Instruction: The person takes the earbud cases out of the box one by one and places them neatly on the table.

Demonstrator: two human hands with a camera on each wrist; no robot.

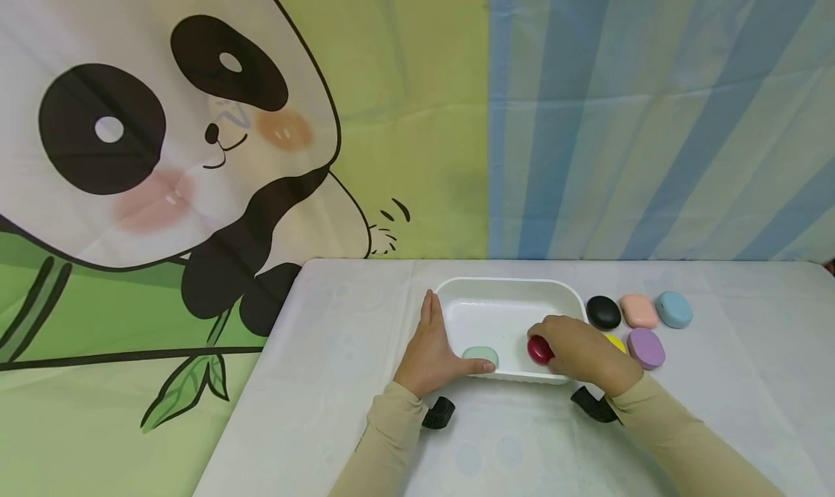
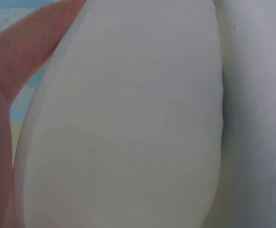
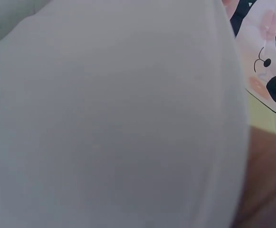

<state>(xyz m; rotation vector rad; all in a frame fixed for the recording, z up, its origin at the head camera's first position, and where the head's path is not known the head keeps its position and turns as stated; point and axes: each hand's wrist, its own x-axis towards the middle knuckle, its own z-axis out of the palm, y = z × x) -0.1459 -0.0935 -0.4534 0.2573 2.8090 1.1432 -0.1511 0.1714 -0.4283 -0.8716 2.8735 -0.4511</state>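
Note:
A white rectangular tray [image 1: 505, 316] lies on the table, its outer wall filling much of both wrist views. My left hand [image 1: 433, 356] rests at the tray's front left corner, fingers straight along the left side and thumb stretched along the front rim. Close to that thumb, inside the tray, is a pale green rounded soap bar [image 1: 480, 354]. With the right hand [image 1: 587, 352], reaching over the front right corner, I pinch a glossy red oval soap bar [image 1: 539, 350] inside the tray. Whether the red bar touches the tray floor, I cannot tell.
Right of the tray sit a black oval bar [image 1: 603, 313], a pink squarish one [image 1: 639, 311], a blue round one [image 1: 674, 309] and a purple oval one [image 1: 646, 348]. The right hand partly hides a yellow one [image 1: 615, 343]. A panda-printed cloth [image 1: 404, 120] hangs behind the table.

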